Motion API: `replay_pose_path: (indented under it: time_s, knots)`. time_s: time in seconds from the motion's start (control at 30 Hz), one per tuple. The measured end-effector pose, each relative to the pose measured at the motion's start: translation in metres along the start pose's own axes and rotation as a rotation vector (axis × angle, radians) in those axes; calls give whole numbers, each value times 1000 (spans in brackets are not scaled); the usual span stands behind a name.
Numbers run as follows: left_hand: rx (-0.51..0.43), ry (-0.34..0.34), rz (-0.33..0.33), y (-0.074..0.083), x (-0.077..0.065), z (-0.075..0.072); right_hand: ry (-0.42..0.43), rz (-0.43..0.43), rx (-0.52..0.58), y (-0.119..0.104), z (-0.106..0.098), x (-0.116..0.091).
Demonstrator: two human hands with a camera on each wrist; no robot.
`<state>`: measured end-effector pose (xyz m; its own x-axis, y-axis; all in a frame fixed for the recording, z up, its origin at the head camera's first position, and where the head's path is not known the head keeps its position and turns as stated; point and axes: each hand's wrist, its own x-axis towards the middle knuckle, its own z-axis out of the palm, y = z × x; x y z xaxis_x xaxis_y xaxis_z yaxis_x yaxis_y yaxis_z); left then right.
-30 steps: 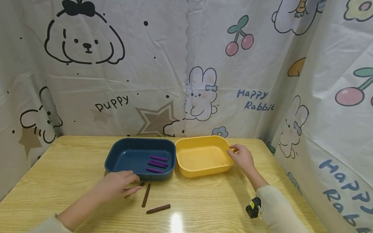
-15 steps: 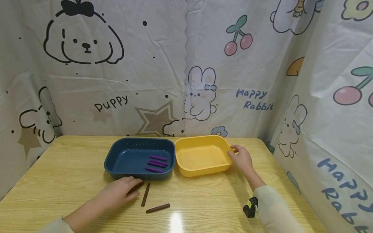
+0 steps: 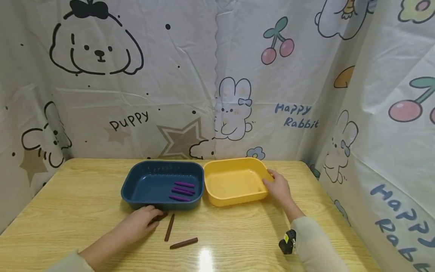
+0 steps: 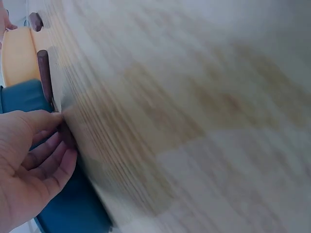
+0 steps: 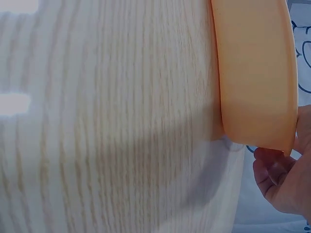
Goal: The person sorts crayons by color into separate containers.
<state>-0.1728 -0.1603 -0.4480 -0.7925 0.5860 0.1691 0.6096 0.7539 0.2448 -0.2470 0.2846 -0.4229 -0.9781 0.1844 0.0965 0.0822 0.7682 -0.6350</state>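
Blk lettering "PUPPY" [image 3: 129,121] is showing at 9 o'clock on the printed backdrop [image 3: 190,53]; blue "Happy Rabbit" [image 3: 296,116] is sitting just before 3, and a larger copy is running off the R edge at 4. A yellow tag [image 3: 286,238] on the blk wrist cam [image 3: 284,247] is too small to read.

L hand [image 3: 137,225], betw 7 & 8 o'clock, is pinching a dk brown crayon [image 4: 66,137] betw thumb & fingertips, just in front of the blue tray's [image 3: 159,206] near wall; can't tell if it's off the worktop [image 3: 238,238]. Two more brown crayons are lying near that hand: one [image 3: 169,227] at 3 o'clock from it, one [image 3: 183,243] at 4. Four purple crayons [image 3: 179,198] are lying in the blue tray, toward its 4 o'clock.

R hand [image 3: 279,187], approx 4 o'clock, is gripping the yellow tray's [image 3: 234,199] R rim, fingers curling under.
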Motion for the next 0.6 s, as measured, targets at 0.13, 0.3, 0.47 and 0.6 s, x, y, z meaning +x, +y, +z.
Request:
replay_pose_path:
  time_s: [0.13,0.3,0.47,0.6]
  knots:
    - [-6,19,15,1,0,1,2,11,17,1,2,-1]
    - [-39,12,25,1,-1,0,-4,29,30,3,3,-1]
    - [-111,3,52,3,-3,-4,0,30,36,4,5,-2]
    - [-147,-6,64,7,-3,-10,15,34,43,4,5,-2]
